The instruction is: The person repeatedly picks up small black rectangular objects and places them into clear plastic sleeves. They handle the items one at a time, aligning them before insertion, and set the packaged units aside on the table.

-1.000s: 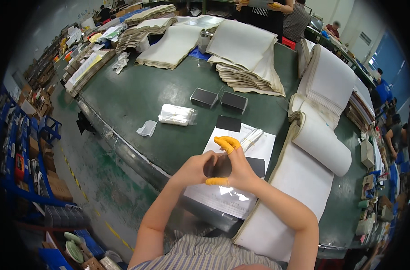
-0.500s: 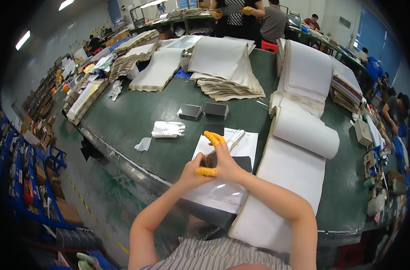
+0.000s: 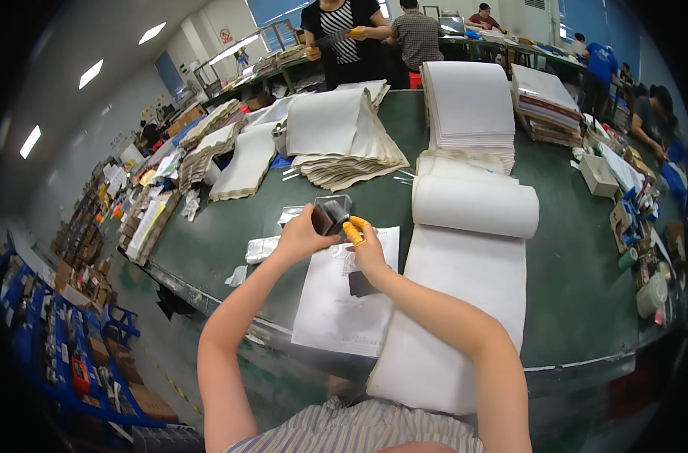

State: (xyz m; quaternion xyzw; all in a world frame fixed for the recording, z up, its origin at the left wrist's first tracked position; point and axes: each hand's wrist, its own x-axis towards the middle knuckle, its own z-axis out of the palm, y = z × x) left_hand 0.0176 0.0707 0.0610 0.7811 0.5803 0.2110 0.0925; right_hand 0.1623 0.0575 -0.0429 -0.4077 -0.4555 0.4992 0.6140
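My left hand (image 3: 300, 235) is closed round a small stack of dark, glossy rectangular plates (image 3: 323, 220), held over the table. Just behind it is a dark block in clear wrap (image 3: 338, 202), with a second wrapped block (image 3: 290, 214) to its left, partly covered by my hand. My right hand (image 3: 368, 248), with yellow finger covers, is closed, its fingertips bent beside the stack's right edge; what they pinch, if anything, is hidden. Below my right hand, a black flat piece (image 3: 360, 285) lies on a white printed sheet (image 3: 342, 321).
A white wrapped bundle (image 3: 262, 250) lies left of the sheet. To the right is a long pile of white paper with a rolled sheet (image 3: 476, 208). Stacks of large sheets (image 3: 333, 132) stand farther back. A person (image 3: 344, 41) stands across the green table (image 3: 578, 294).
Both hands have moved forward, away from me, and the left hand has brought the dark stack to the wrapped blocks. My hands have come apart slightly. The whole view has shifted.
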